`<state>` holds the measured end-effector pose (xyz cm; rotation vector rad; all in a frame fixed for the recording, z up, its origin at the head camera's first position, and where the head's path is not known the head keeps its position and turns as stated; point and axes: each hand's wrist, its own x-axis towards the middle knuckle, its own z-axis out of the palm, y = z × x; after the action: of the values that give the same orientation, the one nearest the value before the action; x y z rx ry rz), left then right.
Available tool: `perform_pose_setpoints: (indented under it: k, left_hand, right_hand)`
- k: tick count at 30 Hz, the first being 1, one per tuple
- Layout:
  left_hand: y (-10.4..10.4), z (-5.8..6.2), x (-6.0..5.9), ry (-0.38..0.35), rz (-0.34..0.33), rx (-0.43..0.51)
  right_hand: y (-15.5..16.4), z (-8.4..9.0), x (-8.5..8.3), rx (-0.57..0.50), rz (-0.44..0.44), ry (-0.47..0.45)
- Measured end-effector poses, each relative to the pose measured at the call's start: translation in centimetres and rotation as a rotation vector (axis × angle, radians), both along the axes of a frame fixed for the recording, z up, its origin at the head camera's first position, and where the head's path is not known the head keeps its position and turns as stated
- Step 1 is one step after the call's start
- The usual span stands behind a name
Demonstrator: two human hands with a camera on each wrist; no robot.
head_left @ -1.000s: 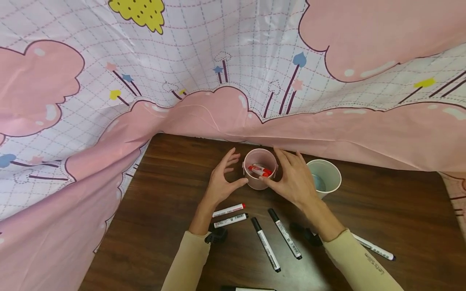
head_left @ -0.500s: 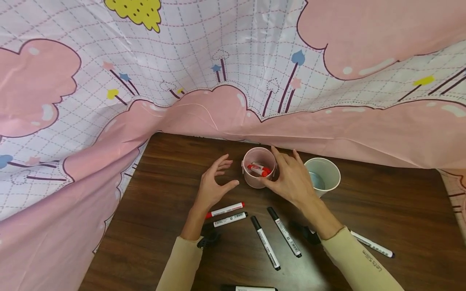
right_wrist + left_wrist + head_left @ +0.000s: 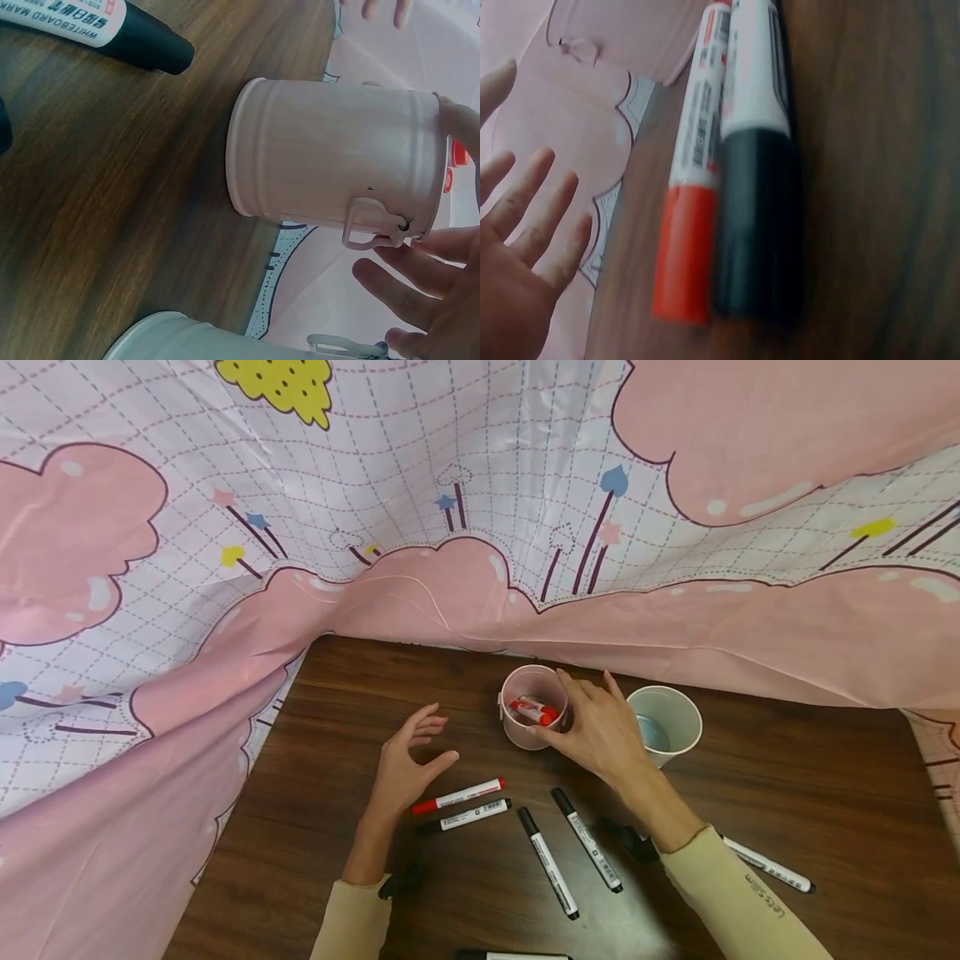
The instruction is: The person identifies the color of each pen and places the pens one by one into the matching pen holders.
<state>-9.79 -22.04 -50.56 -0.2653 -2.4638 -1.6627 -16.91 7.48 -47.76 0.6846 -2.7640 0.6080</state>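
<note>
My right hand point(image 3: 606, 727) holds the pink pail point(image 3: 522, 737) at its rim, thumb on the near side and fingers on the far side. Red-capped markers point(image 3: 537, 712) lie inside the pail. In the right wrist view the pail point(image 3: 322, 150) shows its small side lug point(image 3: 367, 225) beside the fingertips. My left hand point(image 3: 403, 768) is apart from the pail, fingers spread and holding nothing. Close by it on the table lie a red-capped marker point(image 3: 471, 793) and a black-capped whiteboard marker point(image 3: 476, 815), side by side in the left wrist view.
A pale green pail point(image 3: 682, 727) stands right of the pink one, beside my right wrist. Two black-capped markers point(image 3: 550, 864) point(image 3: 594, 853) lie in front. Another marker point(image 3: 772, 865) lies partly behind the right forearm, and one point(image 3: 525, 956) at the bottom edge. Patterned cloth point(image 3: 480, 585) hangs behind the table.
My left hand has moved away from the pink pail, left and toward me, uncovering more of the red-capped marker. The right hand stays at the pail, which has hardly shifted.
</note>
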Motion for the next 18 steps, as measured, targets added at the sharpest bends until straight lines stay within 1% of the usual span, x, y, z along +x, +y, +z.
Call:
perform_pose_setpoints:
  k: [6, 11, 13, 15, 18]
  left_hand:
    - [-1.0, -0.3, 1.0, -0.041, -0.017, 0.015]
    - [-1.3, -0.4, 1.6, -0.058, 0.011, -0.02]
    - [-1.3, -0.7, 1.7, -0.065, 0.017, -0.025]
    - [-1.4, -1.1, 1.9, -0.073, 0.017, -0.016]
    - [-1.8, -2.5, 2.0, -0.096, 0.017, 0.011]
  right_hand:
    - [0.3, 0.2, -0.1, 0.006, -0.002, 0.019]
    - [0.2, 0.2, -0.1, 0.001, 0.006, 0.023]
    - [0.1, 0.2, -0.1, 0.0, 0.005, 0.023]
    - [0.1, 0.2, -0.1, 0.001, 0.004, 0.02]
    - [-0.1, 0.1, -0.1, 0.006, 0.007, 0.014]
